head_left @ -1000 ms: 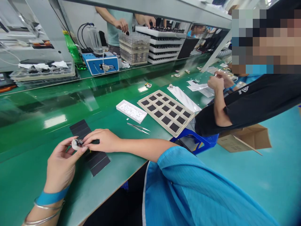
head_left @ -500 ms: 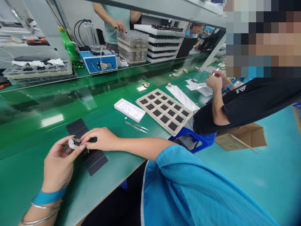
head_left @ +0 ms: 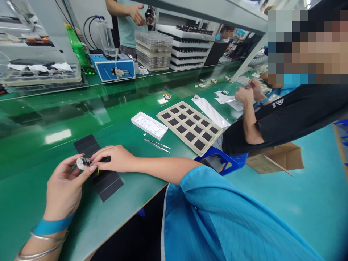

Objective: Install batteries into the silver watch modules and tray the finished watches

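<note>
My left hand pinches a small white part with a dark component on it between thumb and fingers. A blue wristband and metal bangles sit on that wrist. My right hand reaches in from the blue sleeve, its fingertips against the same part. A thin yellow tip shows below my right fingers, but I cannot tell what it belongs to. Both hands hover over a dark strip of sheet, which lies on the green bench. Steel tweezers lie to the right of my right hand.
A white box of small parts and a beige tray with dark square pads stand beyond my hands. A co-worker's hands work at the right. Stacked trays and a blue dispenser unit line the back shelf.
My hands still hold the part, with little shift. The whole scene has drifted slightly left and up in view. The far co-worker's hand has risen, holding a dark object.
</note>
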The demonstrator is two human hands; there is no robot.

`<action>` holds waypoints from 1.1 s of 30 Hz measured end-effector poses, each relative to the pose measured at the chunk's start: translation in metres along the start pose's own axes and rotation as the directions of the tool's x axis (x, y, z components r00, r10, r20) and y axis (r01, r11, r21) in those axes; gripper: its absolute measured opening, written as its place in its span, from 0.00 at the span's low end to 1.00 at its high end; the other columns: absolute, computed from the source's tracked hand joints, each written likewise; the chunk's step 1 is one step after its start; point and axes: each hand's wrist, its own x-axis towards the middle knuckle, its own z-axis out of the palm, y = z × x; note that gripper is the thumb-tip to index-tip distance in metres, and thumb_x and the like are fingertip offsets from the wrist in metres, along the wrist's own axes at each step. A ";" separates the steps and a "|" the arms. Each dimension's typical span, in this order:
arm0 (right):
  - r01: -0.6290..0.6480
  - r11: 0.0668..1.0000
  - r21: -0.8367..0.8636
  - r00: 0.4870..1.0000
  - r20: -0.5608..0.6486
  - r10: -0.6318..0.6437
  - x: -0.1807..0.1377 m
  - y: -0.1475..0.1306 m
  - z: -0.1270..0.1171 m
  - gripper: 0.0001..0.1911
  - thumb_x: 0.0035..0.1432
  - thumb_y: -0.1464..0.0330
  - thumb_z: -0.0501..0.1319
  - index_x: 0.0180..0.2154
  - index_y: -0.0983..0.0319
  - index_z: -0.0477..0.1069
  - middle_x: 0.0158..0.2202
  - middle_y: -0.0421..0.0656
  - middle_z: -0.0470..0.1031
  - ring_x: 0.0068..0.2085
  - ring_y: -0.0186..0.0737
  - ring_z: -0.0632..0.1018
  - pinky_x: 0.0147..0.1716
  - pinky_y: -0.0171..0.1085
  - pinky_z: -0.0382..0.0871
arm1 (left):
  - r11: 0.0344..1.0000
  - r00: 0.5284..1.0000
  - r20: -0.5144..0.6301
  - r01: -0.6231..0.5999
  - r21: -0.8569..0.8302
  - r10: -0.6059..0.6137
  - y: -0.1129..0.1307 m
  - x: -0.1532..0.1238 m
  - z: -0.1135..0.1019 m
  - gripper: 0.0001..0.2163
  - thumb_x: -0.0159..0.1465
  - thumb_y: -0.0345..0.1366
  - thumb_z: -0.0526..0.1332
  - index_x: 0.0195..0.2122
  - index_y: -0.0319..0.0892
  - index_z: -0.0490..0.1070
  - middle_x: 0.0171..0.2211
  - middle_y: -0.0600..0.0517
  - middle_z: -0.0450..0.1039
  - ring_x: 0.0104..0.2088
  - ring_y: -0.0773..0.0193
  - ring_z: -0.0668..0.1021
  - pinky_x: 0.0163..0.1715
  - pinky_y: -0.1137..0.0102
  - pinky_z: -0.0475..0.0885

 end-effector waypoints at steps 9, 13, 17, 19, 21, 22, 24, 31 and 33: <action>-0.034 0.998 0.055 0.999 0.021 0.033 0.001 0.001 -0.002 0.02 0.52 0.73 0.66 0.29 0.61 0.75 0.43 0.43 0.80 0.48 0.37 0.79 0.53 0.34 0.68 | 0.998 0.998 0.014 0.063 0.019 -0.064 0.003 -0.003 0.003 0.28 0.31 0.30 0.77 0.38 0.43 0.77 0.36 0.56 0.75 0.37 0.70 0.77 0.37 0.81 0.75; -0.051 0.995 0.086 0.999 0.021 0.049 0.000 -0.001 -0.005 0.04 0.51 0.74 0.67 0.27 0.61 0.74 0.42 0.42 0.79 0.47 0.37 0.79 0.53 0.34 0.68 | 0.991 0.987 0.080 0.136 0.003 -0.136 0.007 -0.005 0.001 0.28 0.34 0.33 0.78 0.40 0.46 0.79 0.39 0.56 0.77 0.38 0.69 0.78 0.37 0.81 0.76; -0.063 0.993 0.101 0.998 0.018 0.061 0.000 -0.002 -0.007 0.04 0.51 0.73 0.67 0.26 0.62 0.75 0.42 0.43 0.78 0.46 0.37 0.79 0.51 0.34 0.69 | 0.978 0.968 0.147 0.208 -0.023 -0.203 0.010 -0.004 -0.001 0.29 0.35 0.35 0.79 0.42 0.47 0.80 0.42 0.54 0.79 0.41 0.67 0.78 0.38 0.81 0.76; -0.064 0.992 0.107 0.998 0.014 0.062 0.002 -0.001 -0.009 0.03 0.50 0.74 0.68 0.26 0.62 0.75 0.42 0.43 0.78 0.46 0.38 0.79 0.50 0.35 0.70 | 0.972 0.962 0.163 0.231 -0.049 -0.220 0.011 -0.002 -0.002 0.29 0.36 0.35 0.79 0.43 0.47 0.80 0.42 0.54 0.80 0.40 0.67 0.78 0.37 0.81 0.76; -0.071 0.991 0.117 0.997 0.010 0.070 0.003 0.000 -0.011 0.04 0.48 0.75 0.68 0.25 0.62 0.76 0.42 0.43 0.78 0.45 0.37 0.79 0.50 0.35 0.70 | 0.968 0.960 0.170 0.237 -0.077 -0.221 0.011 -0.002 -0.002 0.29 0.37 0.35 0.79 0.43 0.45 0.80 0.40 0.53 0.80 0.37 0.68 0.78 0.36 0.81 0.76; -0.080 0.989 0.127 0.997 0.004 0.080 0.004 0.000 -0.013 0.04 0.47 0.76 0.68 0.25 0.63 0.76 0.41 0.43 0.78 0.45 0.36 0.79 0.49 0.35 0.70 | 0.968 0.960 0.178 0.233 -0.094 -0.214 0.011 -0.002 -0.002 0.28 0.38 0.35 0.79 0.44 0.45 0.80 0.40 0.52 0.80 0.36 0.68 0.78 0.36 0.80 0.76; -0.104 0.982 0.156 0.994 -0.021 0.108 0.004 0.000 -0.016 0.04 0.48 0.76 0.68 0.25 0.63 0.76 0.41 0.43 0.78 0.44 0.35 0.78 0.48 0.34 0.71 | 0.965 0.961 0.207 0.214 -0.150 -0.180 0.011 -0.004 -0.002 0.27 0.40 0.36 0.79 0.44 0.43 0.79 0.41 0.50 0.80 0.37 0.68 0.79 0.37 0.77 0.76; 0.009 0.962 0.272 0.990 -0.140 0.030 0.003 0.003 -0.017 0.05 0.53 0.66 0.67 0.32 0.61 0.79 0.41 0.45 0.79 0.43 0.37 0.79 0.45 0.38 0.74 | 0.913 0.936 0.346 0.200 -0.356 -0.071 0.005 0.003 -0.007 0.27 0.44 0.38 0.78 0.46 0.45 0.76 0.41 0.51 0.79 0.38 0.65 0.81 0.42 0.71 0.78; 0.070 0.972 0.224 0.989 -0.146 -0.037 -0.002 -0.003 -0.014 0.05 0.54 0.66 0.67 0.32 0.61 0.78 0.40 0.45 0.79 0.43 0.38 0.79 0.47 0.40 0.74 | 0.911 0.932 0.358 0.190 -0.366 -0.051 0.004 0.004 -0.009 0.26 0.45 0.36 0.78 0.46 0.45 0.75 0.41 0.51 0.79 0.38 0.66 0.81 0.40 0.72 0.78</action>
